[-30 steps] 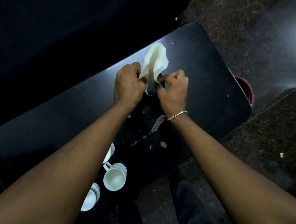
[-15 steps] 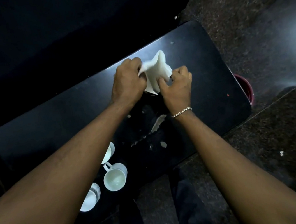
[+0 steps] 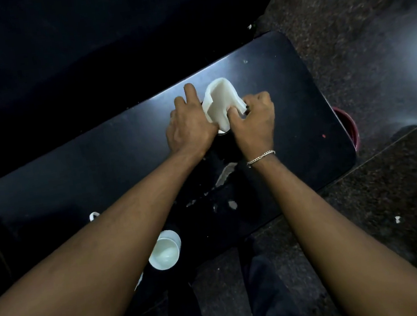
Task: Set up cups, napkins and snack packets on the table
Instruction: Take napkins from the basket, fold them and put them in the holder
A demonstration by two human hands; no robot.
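Working across from the left, we see our left forearm crossing the dark table (image 3: 69,160), with one white cup (image 3: 165,253) standing open-mouthed at the near edge just right of that arm; other cups beneath the arm are mostly hidden. Past it, toward the middle of the table, our left hand (image 3: 189,126) has its fingers spread and partly curled, the thumb side pressed against the left edge of the white napkin (image 3: 221,103). That napkin stands up between both hands, its long axis running from the near side up toward the far edge, its lower end tucked down into what looks like a small dark-rimmed holder or cup, too shadowed to name. Our right hand (image 3: 254,120) has its fingertips pinched on the napkin's right corner. Both hands are about equally close, one on each flank, so we judge the coming move turns on pushing the napkin downward and nearward along that axis while keeping it centred. Farther right, a red bucket (image 3: 349,126) peeks out past the table's end. No snack packets show.
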